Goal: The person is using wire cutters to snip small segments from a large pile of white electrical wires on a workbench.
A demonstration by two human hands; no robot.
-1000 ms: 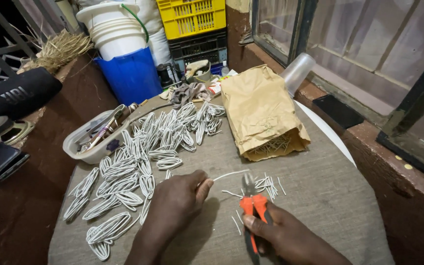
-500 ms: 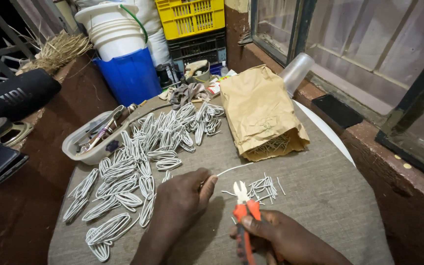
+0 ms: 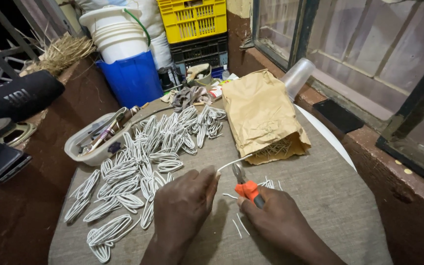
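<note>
Fingers: left hand (image 3: 185, 206) pinches white wire (image 3: 234, 162); right hand (image 3: 280, 221) grips orange pliers (image 3: 247, 187); paper bag (image 3: 261, 115) holds wire pieces.

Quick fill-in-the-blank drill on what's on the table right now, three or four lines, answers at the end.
1. The right hand grips pliers with ______ handles.
2. The left hand pinches a thin white ______.
3. The brown paper bag lies on its ______, short cut pieces showing at its mouth.
4. The white bucket stands on a ______ container.

Answers: orange; wire; side; blue
</note>
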